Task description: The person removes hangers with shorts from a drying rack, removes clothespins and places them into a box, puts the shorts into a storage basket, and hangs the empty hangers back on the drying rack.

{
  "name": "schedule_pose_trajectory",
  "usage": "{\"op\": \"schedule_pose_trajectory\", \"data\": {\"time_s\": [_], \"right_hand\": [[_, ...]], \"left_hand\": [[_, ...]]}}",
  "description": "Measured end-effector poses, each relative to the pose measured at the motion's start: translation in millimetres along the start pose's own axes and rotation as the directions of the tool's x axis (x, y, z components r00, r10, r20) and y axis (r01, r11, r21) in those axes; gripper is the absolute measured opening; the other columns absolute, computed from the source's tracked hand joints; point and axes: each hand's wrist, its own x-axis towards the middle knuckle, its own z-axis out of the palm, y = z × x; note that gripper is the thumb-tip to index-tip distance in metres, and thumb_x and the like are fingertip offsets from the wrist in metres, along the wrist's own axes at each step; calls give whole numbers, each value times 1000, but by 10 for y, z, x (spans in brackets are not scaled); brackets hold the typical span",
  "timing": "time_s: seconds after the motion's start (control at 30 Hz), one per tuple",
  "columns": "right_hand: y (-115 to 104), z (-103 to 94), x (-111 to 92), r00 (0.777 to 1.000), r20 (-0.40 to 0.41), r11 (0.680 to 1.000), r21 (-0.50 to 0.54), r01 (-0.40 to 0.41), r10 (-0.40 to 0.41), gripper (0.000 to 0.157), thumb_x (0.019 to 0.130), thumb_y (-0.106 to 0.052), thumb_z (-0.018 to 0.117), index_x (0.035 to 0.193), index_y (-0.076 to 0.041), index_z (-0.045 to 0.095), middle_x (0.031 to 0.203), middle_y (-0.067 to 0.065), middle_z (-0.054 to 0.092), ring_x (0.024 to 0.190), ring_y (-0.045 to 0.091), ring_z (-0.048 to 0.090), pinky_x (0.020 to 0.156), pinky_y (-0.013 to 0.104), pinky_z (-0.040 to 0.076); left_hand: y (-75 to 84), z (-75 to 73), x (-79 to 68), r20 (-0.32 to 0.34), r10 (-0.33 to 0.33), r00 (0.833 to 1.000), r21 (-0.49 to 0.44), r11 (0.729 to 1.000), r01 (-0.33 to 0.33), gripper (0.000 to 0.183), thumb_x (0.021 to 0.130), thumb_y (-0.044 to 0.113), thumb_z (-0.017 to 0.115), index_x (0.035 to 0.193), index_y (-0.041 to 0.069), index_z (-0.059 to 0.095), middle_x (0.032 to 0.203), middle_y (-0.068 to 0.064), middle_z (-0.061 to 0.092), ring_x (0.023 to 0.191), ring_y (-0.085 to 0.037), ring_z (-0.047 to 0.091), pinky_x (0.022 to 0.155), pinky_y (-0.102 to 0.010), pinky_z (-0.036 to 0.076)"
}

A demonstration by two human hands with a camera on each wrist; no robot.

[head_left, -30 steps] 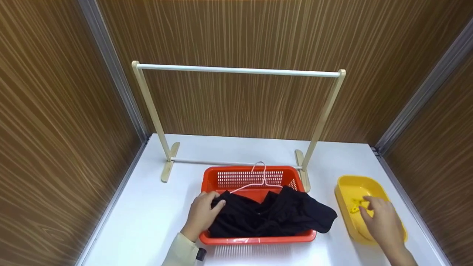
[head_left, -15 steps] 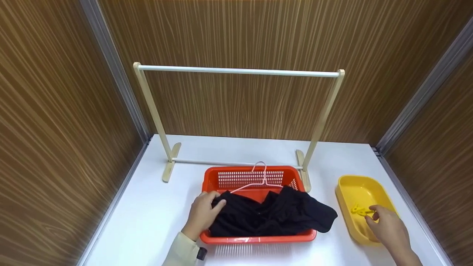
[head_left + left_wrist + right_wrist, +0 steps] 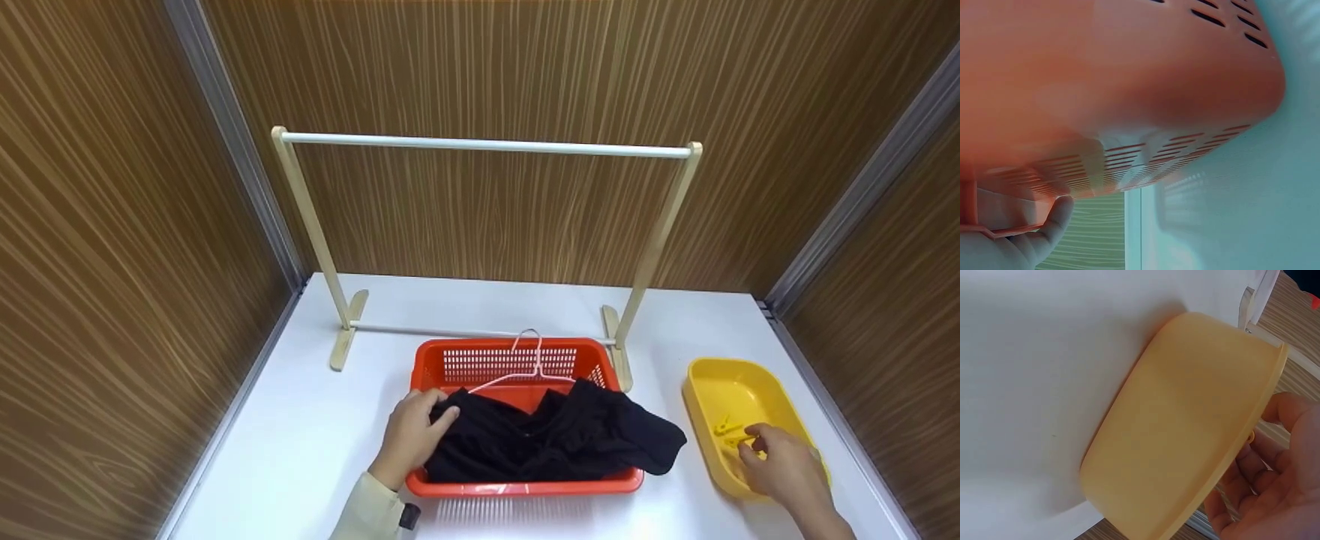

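Observation:
My left hand (image 3: 411, 435) grips the left rim of the red basket (image 3: 525, 489), thumb over the black garment. In the left wrist view, its fingers (image 3: 1057, 219) curl over the basket's edge. The black garment (image 3: 540, 442) lies bunched across the basket on a pink hanger (image 3: 537, 369), one end hanging over the right rim. Inside the yellow tray (image 3: 739, 367), my right hand (image 3: 787, 465) pinches a yellow clothespin (image 3: 742, 441) between thumb and index finger; another clip (image 3: 726, 427) lies beside it. In the right wrist view, the tray wall (image 3: 1185, 416) hides most of the held clothespin.
Behind the basket stands a wooden rack with a white top rail (image 3: 480, 143) and a low crossbar (image 3: 420, 328). The rack's right foot (image 3: 618, 360) is close to the basket's back right corner. Wood-grain panels (image 3: 480, 217) enclose the white table (image 3: 300, 435).
My right hand has lowered slightly toward the front of the yellow tray, its fingers closing on a clothespin. The clips have shifted a little. The left hand, basket and garment have stayed put.

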Motion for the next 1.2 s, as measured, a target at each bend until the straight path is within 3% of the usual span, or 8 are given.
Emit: {"op": "schedule_pose_trajectory", "data": {"time_s": [0.4,0.53,0.6,0.7,0.77,0.97,1.07,1.2], "right_hand": [[-11,-12,44,999,18,999,-13,-36,37,42,97,-25,66,122,9,63,109,30,66,102,50,61,85,64,41],[-42,6,39,999,-40,1000,-9,-2,2,38,96,-21,66,118,10,65,107,29,66,101,49,60,84,64,44],[-87,38,25,988,-150,999,6,48,-47,32,93,-15,67,114,9,67,105,28,67,99,49,61,82,64,43],[-235,71,18,932,-346,992,29,126,-108,24,89,-7,68,108,8,69,103,28,68,97,48,60,81,62,41],[-366,102,23,854,-494,977,44,209,-160,19,84,1,69,102,7,69,98,26,68,93,47,59,80,58,40],[-838,180,54,680,-674,889,74,451,-288,23,77,11,67,100,7,68,93,23,67,89,41,57,84,44,36],[-1071,262,50,653,-667,846,61,529,-360,30,76,11,68,106,5,70,99,21,68,93,38,58,88,41,37],[-1345,411,64,692,-596,829,75,553,-408,44,76,7,74,120,2,70,114,19,68,104,38,61,95,41,39]], "left_hand": [[-7,2,14,-23,16,1000,10,1000,-16,24,99,40,69,108,18,70,102,2,69,93,-18,62,84,-42,50],[0,-7,24,-24,19,1000,11,1000,-18,23,98,39,69,108,18,70,101,2,69,93,-18,62,84,-42,50],[1,-9,23,-29,23,999,10,1000,-23,22,98,38,70,107,18,70,101,3,69,93,-18,62,84,-41,50],[-1,-13,21,-36,31,999,9,999,-31,21,98,37,70,106,18,70,100,4,69,93,-18,62,83,-41,50],[-2,-14,21,-41,36,998,9,999,-36,20,98,37,70,106,18,70,100,4,70,93,-18,62,83,-41,50],[-6,-9,25,-31,28,999,15,1000,-27,22,98,37,70,106,17,70,100,3,70,93,-18,62,82,-41,50],[-8,0,23,-32,30,999,17,999,-30,22,99,38,70,107,17,69,101,3,70,93,-18,62,82,-41,50],[-19,13,13,-34,33,999,3,999,-33,22,99,38,69,106,18,69,99,4,69,91,-17,61,81,-40,50]]}}
